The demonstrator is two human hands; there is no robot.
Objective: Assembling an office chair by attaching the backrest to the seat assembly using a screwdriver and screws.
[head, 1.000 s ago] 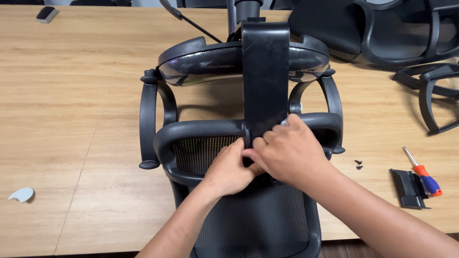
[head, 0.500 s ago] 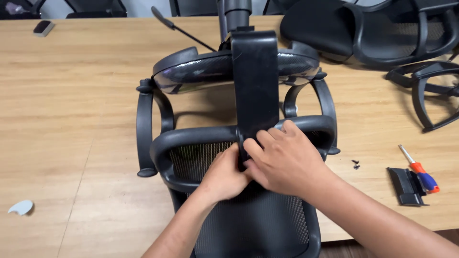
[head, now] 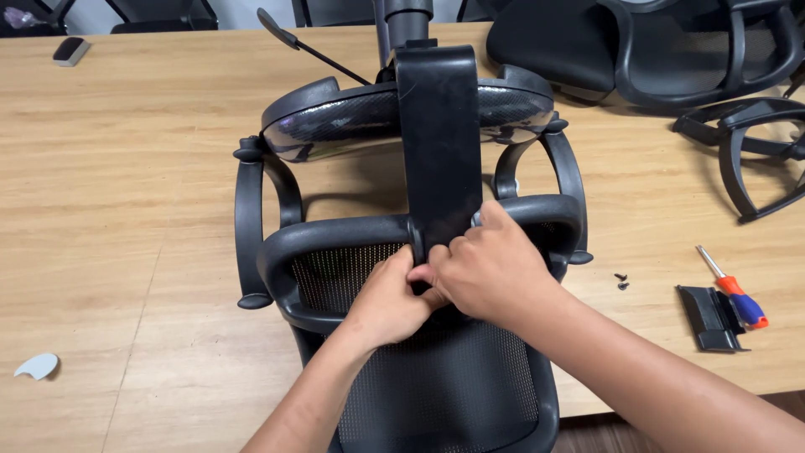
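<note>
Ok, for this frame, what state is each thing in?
Office chair: lying on the table, backrest toward the camera.
Back support bar: flat along the chair's back.
Left hand: pressed on the bar's lower end.
Right hand: gripping the bar's lower end.
Screwdriver: lying unused on the table.
Screws: loose on the table.
Black plastic cover: detached, beside the screwdriver.

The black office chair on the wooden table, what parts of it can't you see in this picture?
Head view only:
- Where the black plastic back bar meets the black mesh chair back: covered by the left hand and right hand.
- Anything the fingertips pinch: hidden by the hands.
- The chair back's lower end: cut off by the bottom edge.
- The two small dark screws: too small to tell their type.
</note>
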